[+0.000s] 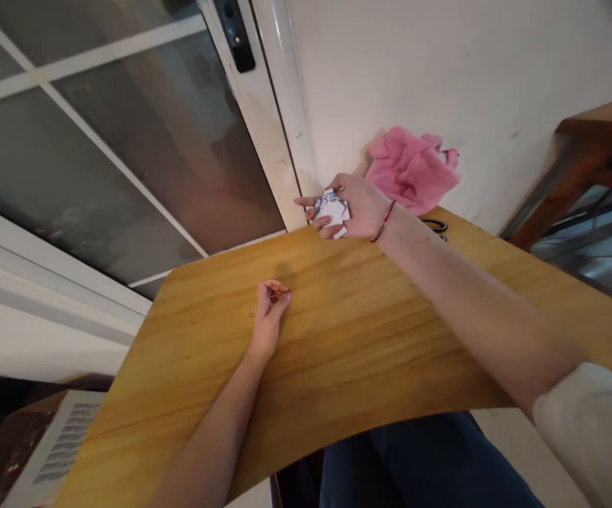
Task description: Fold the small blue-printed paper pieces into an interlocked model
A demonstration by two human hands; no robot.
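My right hand (358, 206) is raised over the far edge of the table, palm up. Its fingers curl around a small heap of paper scraps (332, 210), white with some blue printing. A red cord bracelet (383, 222) circles that wrist. Lower and to the left, my left hand (270, 314) is just above or resting on the wooden table (337, 353). Its fingers are bent in, with the thumb close to the fingertips; whether something small is between them I cannot make out.
A crumpled pink cloth (411, 169) lies at the back of the table against the wall. Black scissor handles (435, 226) show partly behind my right forearm. A framed glass door (178, 141) borders the far left. At right stands wooden furniture (591, 155); a box (56, 444) sits lower left.
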